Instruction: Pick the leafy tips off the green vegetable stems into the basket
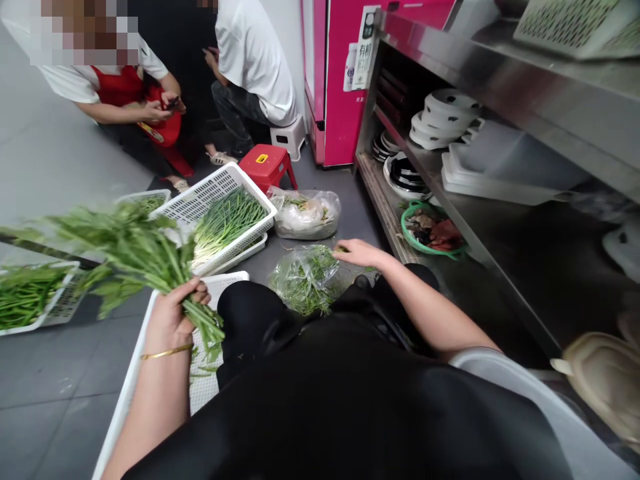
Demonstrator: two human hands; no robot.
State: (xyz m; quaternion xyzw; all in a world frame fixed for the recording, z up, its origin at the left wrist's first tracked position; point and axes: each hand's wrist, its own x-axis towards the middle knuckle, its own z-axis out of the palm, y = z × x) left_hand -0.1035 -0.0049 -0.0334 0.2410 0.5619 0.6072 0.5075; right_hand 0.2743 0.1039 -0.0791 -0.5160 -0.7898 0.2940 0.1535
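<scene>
My left hand (183, 308) is closed around the stems of a bunch of leafy greens (135, 250), whose leaves fan out to the left and are blurred. Under that hand is a white perforated basket (204, 392) with a few leaf bits in it, partly hidden by my arm and leg. My right hand (359, 253) reaches out past my knee with its fingers drawn together; I cannot make out what is between them. Just left of it and lower, a see-through plastic bag (306, 277) of green trimmings lies on the floor.
Ahead stand a white basket of scallions (230, 223), a knotted plastic bag (306, 217) and a red stool (267, 167). Green vegetables fill a basket (63, 300) at left. A metal shelf (480, 100) with dishes runs along the right. Two people sit ahead.
</scene>
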